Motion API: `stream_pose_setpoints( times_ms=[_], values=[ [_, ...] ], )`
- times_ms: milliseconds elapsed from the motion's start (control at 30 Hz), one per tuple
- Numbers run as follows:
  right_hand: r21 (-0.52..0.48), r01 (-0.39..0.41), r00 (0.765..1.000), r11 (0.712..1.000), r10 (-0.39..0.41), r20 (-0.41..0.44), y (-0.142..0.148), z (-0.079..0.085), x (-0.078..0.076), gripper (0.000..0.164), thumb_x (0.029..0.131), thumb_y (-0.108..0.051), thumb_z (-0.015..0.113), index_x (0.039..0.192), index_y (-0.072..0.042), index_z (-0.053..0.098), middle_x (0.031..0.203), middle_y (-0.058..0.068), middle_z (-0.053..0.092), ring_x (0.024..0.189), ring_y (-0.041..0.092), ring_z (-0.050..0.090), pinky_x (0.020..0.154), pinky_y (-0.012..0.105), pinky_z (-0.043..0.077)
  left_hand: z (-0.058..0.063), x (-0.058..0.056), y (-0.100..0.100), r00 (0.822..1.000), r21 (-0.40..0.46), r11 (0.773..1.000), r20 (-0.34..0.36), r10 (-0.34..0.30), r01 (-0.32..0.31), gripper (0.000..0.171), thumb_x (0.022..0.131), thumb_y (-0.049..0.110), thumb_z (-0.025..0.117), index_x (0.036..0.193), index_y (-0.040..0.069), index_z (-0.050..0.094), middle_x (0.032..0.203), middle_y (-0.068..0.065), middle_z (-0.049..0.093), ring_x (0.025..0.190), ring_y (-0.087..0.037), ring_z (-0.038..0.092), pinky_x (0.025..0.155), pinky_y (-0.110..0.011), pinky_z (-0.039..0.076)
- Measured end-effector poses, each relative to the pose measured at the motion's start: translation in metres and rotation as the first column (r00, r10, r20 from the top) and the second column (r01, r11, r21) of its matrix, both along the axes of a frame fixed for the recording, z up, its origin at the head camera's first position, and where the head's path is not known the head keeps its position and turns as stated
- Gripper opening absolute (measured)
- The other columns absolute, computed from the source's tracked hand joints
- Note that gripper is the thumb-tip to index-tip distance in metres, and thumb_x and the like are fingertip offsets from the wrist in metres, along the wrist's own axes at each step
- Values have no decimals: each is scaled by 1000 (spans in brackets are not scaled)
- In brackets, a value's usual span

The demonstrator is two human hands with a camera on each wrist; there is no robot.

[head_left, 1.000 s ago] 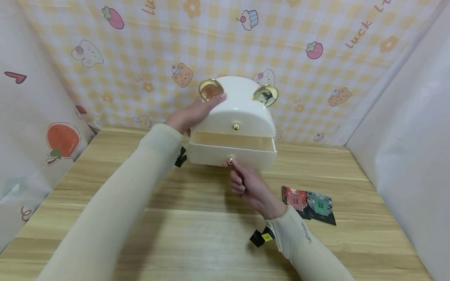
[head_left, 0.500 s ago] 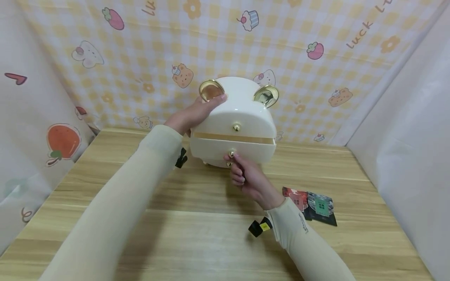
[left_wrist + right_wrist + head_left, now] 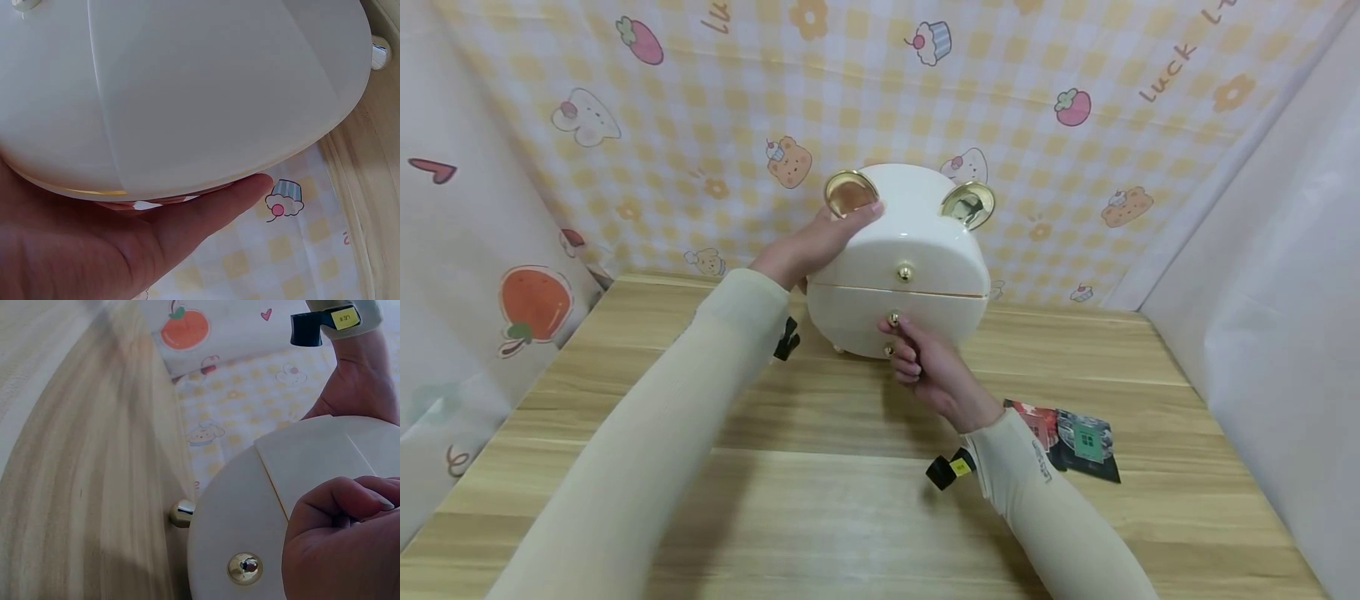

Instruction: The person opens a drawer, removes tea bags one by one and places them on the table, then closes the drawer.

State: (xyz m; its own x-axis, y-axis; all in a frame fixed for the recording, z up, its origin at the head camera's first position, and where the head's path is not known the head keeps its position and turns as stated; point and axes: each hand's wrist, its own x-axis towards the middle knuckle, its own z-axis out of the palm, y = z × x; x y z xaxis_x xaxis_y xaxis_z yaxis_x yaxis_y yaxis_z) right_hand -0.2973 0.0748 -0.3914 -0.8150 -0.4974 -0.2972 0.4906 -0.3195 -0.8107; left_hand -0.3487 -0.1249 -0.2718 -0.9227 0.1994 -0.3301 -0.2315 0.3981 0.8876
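A white rounded drawer box (image 3: 887,187) with two gold ears stands at the back of the table. Its middle drawer (image 3: 936,317) sits nearly flush, with a thin dark line along its top edge. My right hand (image 3: 934,371) pinches that drawer's gold knob (image 3: 894,319) between thumb and finger. Above it is the upper knob (image 3: 905,273); a lower knob (image 3: 890,350) is partly covered by the hand. My left hand (image 3: 812,246) rests against the box's left side, thumb by the ear (image 3: 850,190). In the left wrist view, a straight finger (image 3: 231,200) lies along the box's edge.
Two flat printed packets, one red (image 3: 1033,423) and one green-labelled (image 3: 1086,446), lie overlapping on the wooden table (image 3: 820,517), right of the box. A checked, printed cloth (image 3: 700,100) hangs close behind. White sheets (image 3: 1285,275) close off both sides.
My right hand has moved away from me with the knob, and the middle drawer has slid inward from well out to almost flush. The left hand has stayed on the box.
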Motion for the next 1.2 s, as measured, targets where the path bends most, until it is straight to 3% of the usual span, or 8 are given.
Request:
stream_pose_setpoints(
  times_ms=[200,333,633,733,867,967,1200],
  values=[
    [-11,-4,1000,1000,4,-2,1,0,-4,30,102,-35,41,112,-8,51,56,-9,31,43,1,30,45,16,19,-1,-1,1,999,33,999,-35,0,1,87,82,76,47,150,36,10,111,-16,60,92,-33,68,68,-49,55],
    [-18,-3,1000,1000,3,-14,1,-3,-6,31,102,-35,42,112,-7,52,57,-9,32,43,1,30,45,16,20,-1,0,0,999,36,999,-43,3,-1,89,81,77,47,150,39,7,111,-16,60,90,-32,68,68,-50,55],
    [24,58,998,998,-57,-40,0,-14,-1,40,98,-43,48,116,-8,56,56,-8,33,43,3,30,44,18,21,0,0,0,999,57,998,-28,-17,18,82,82,75,47,147,36,16,110,-17,61,89,-33,69,69,-51,55],
    [24,68,997,997,-67,-24,3,-18,2,48,97,-47,48,121,-6,54,56,-9,33,43,3,31,45,18,21,1,1,1,1000,49,999,-11,-9,9,87,81,77,47,149,38,10,111,-16,61,90,-32,68,69,-51,55],
    [38,71,997,997,-71,1,7,-23,6,54,97,-50,46,128,-6,49,56,-10,33,44,3,31,46,18,21,1,0,1,1000,59,998,-25,-5,6,84,83,74,47,149,36,12,111,-16,60,92,-32,68,70,-50,55],
    [39,71,997,997,-72,40,9,-28,7,50,98,-47,45,128,-6,48,56,-10,33,45,4,29,46,18,22,-1,-1,2,999,73,997,-52,-11,15,77,85,72,47,147,34,22,110,-16,61,92,-33,68,70,-49,55],
    [24,38,988,999,-41,146,8,-41,9,41,100,-38,46,124,-5,50,58,-9,35,47,3,27,47,17,21,-4,-4,1,999,54,999,-44,-7,9,84,80,78,48,147,36,20,112,-16,61,93,-32,68,70,-50,55]
  ],
)
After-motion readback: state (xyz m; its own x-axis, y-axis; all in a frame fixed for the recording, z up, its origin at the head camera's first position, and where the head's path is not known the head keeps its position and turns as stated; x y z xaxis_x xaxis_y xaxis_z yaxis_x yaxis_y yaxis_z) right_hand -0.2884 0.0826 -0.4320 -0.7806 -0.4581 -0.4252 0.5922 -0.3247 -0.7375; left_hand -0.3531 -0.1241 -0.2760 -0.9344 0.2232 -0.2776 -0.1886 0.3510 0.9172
